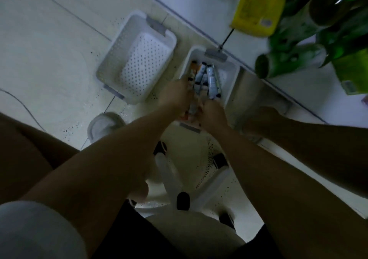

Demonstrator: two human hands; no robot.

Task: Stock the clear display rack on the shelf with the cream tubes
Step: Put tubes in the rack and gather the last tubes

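Note:
Several cream tubes (205, 77), grey-white with dark caps, lie bunched in a white plastic basket (231, 73) on the floor by the shelf's foot. My left hand (177, 97) and my right hand (214, 112) both reach into this basket. The left hand's fingers curl round the tubes on the left of the bunch. The right hand grips tubes at their near ends. The fingertips are hidden among the tubes. The clear display rack is not in view.
An empty perforated white basket (137, 59) sits left of the full one. A white shelf edge (258, 63) with green and yellow packets (258, 9) runs along the right. A white stool (179, 179) stands under my arms, a round lid (103, 125) at left.

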